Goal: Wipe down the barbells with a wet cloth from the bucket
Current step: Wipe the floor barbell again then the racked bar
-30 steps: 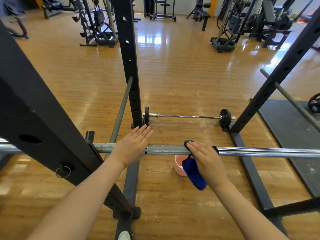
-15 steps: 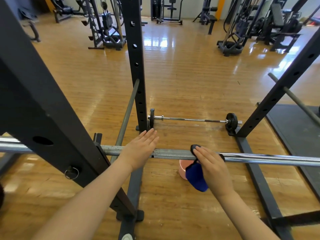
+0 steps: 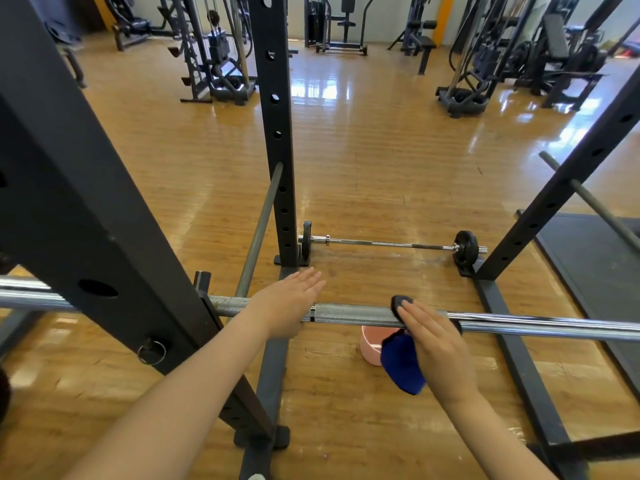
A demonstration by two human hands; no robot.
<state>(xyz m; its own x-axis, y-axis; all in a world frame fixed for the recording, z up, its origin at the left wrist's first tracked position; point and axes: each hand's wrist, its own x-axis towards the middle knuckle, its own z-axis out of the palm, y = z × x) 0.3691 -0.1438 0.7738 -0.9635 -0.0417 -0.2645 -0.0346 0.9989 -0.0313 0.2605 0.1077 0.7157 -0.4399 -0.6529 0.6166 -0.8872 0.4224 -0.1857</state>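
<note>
Here, in the head view, a long bar (image 3: 349, 315) lies across the black rack (image 3: 277, 133). The left hand (image 3: 287, 306) rests flat on the bar, fingers straight and close together. The right hand (image 3: 433, 344) presses a blue cloth (image 3: 401, 367) onto the bar with flat, straight fingers; part of the cloth hangs down below the bar. A pink bucket (image 3: 370, 344) sits on the wood floor (image 3: 381, 161) under the bar, just beside the cloth. Farther off, a small barbell (image 3: 388, 243) lies on the floor.
</note>
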